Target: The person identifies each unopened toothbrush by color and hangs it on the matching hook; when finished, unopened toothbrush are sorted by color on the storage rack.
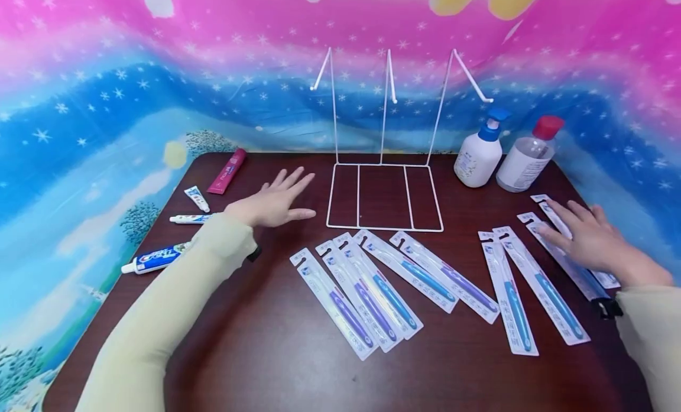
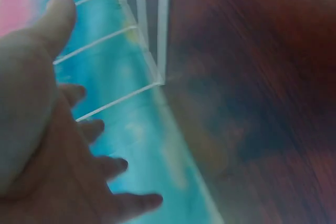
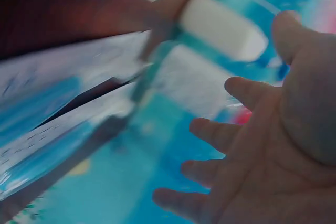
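Observation:
My left hand (image 1: 271, 200) is spread with straight fingers and holds nothing, left of a white wire rack (image 1: 384, 227). The left wrist view shows this hand (image 2: 68, 145) with its fingers apart and the rack's wires (image 2: 164, 30) beyond them. My right hand (image 1: 596, 237) is over packaged toothbrushes (image 1: 550, 255) at the table's right side; whether it touches them is unclear. Its fingers look extended and empty in the right wrist view. More packaged toothbrushes lie fanned out, with purple handles (image 1: 351, 317) and blue handles (image 1: 430, 280), in front of the rack.
A white pump bottle (image 1: 477, 158) and a clear red-capped bottle (image 1: 524, 164) stand at the back right. On the left lie a red tube (image 1: 227, 172), small toothpaste tubes (image 1: 197, 199) and a blue toothpaste tube (image 1: 156, 259). A patterned cloth (image 1: 255, 104) hangs behind the table.

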### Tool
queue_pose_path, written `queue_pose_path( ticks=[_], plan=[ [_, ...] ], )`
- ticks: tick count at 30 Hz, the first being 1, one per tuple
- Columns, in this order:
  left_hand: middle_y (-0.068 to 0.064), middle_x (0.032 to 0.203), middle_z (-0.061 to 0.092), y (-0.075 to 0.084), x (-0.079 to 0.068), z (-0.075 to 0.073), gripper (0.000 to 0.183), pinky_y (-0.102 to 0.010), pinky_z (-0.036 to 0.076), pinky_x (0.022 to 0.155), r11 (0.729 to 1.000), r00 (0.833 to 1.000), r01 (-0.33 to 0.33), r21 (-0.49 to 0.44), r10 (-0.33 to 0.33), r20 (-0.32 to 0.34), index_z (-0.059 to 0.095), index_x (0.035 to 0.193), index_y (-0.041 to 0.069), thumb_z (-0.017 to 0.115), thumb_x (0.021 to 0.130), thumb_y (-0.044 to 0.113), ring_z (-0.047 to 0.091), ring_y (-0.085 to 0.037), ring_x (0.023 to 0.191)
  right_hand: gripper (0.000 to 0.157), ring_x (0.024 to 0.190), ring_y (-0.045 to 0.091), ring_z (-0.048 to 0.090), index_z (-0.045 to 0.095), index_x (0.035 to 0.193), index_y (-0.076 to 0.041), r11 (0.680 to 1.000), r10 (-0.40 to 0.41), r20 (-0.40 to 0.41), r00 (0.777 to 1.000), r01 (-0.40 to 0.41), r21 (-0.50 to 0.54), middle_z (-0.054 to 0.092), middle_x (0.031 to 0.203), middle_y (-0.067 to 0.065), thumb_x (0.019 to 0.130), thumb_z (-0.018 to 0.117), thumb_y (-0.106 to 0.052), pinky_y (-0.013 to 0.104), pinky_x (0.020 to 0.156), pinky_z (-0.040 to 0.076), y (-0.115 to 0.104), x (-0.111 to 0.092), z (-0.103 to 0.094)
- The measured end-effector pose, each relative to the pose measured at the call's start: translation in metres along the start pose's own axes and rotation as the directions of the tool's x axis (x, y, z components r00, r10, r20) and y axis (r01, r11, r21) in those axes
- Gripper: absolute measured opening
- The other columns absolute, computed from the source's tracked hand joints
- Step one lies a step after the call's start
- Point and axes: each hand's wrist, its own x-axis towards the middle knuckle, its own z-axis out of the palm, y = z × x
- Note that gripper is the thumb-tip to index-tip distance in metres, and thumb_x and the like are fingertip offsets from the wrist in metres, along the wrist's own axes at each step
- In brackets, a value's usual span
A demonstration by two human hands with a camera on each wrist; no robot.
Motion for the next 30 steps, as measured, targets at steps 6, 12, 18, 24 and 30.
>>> queue_pose_path(
  ticks=[6, 12, 18, 24, 30],
  plan=[
    [-0.010, 0.153, -0.002, -0.016, 0.040, 0.013, 0.083, -0.055, 0.012, 0.105, 0.997, 0.991, -0.077, 0.009, 0.076, 0.111, 0.006, 0.149, 0.021, 0.045, 0.088, 0.059, -0.003, -0.041, 0.136, 0.085, 0.119, 0.062, 0.014, 0.015, 0.140, 0.012, 1.000, 0.014, 0.124, 0.992, -0.011, -0.027, 0.022, 0.130, 0.046, 0.093, 0.038, -0.054, 0.068, 0.092, 0.015, 0.031, 0.033, 0.001],
    [-0.010, 0.153, -0.004, -0.027, 0.044, 0.021, 0.084, -0.056, 0.014, 0.104, 0.999, 0.975, -0.027, 0.025, 0.021, 0.223, 0.004, 0.149, 0.024, 0.042, 0.086, 0.065, -0.002, -0.045, 0.134, 0.065, 0.113, 0.061, 0.027, 0.035, 0.128, 0.020, 0.992, 0.023, 0.121, 0.992, -0.008, -0.124, 0.033, 0.122, 0.046, 0.095, 0.048, -0.034, 0.066, 0.090, 0.024, 0.028, 0.054, 0.004],
    [-0.009, 0.153, -0.005, -0.039, 0.029, 0.021, 0.088, -0.060, 0.014, 0.102, 0.997, 0.951, 0.032, 0.069, -0.052, 0.304, 0.001, 0.149, 0.029, 0.041, 0.082, 0.071, -0.002, -0.045, 0.134, 0.064, 0.107, 0.057, 0.038, 0.039, 0.125, 0.020, 0.994, 0.073, 0.152, 0.986, -0.059, -0.092, 0.039, 0.120, 0.043, 0.092, 0.054, -0.032, 0.064, 0.087, 0.031, 0.012, 0.063, 0.009],
    [-0.008, 0.153, -0.005, -0.038, 0.024, 0.028, 0.087, -0.064, 0.013, 0.099, 0.994, 0.948, 0.039, 0.100, -0.069, 0.311, 0.001, 0.149, 0.029, 0.041, 0.083, 0.069, -0.002, -0.044, 0.135, 0.062, 0.103, 0.056, 0.040, 0.042, 0.121, 0.021, 0.996, 0.081, 0.136, 0.987, -0.075, -0.049, 0.041, 0.117, 0.042, 0.089, 0.059, -0.028, 0.064, 0.085, 0.033, 0.018, 0.068, 0.017],
    [0.000, 0.154, -0.008, -0.023, 0.034, 0.031, 0.083, -0.067, 0.014, 0.096, 0.992, 0.955, 0.012, 0.127, -0.048, 0.292, -0.002, 0.149, 0.026, 0.037, 0.087, 0.066, -0.002, -0.043, 0.135, 0.072, 0.098, 0.055, 0.041, 0.041, 0.120, 0.021, 0.988, 0.146, 0.154, 0.977, -0.153, 0.030, 0.038, 0.112, 0.043, 0.084, 0.064, -0.036, 0.063, 0.080, 0.036, 0.044, 0.068, 0.011]
  ],
)
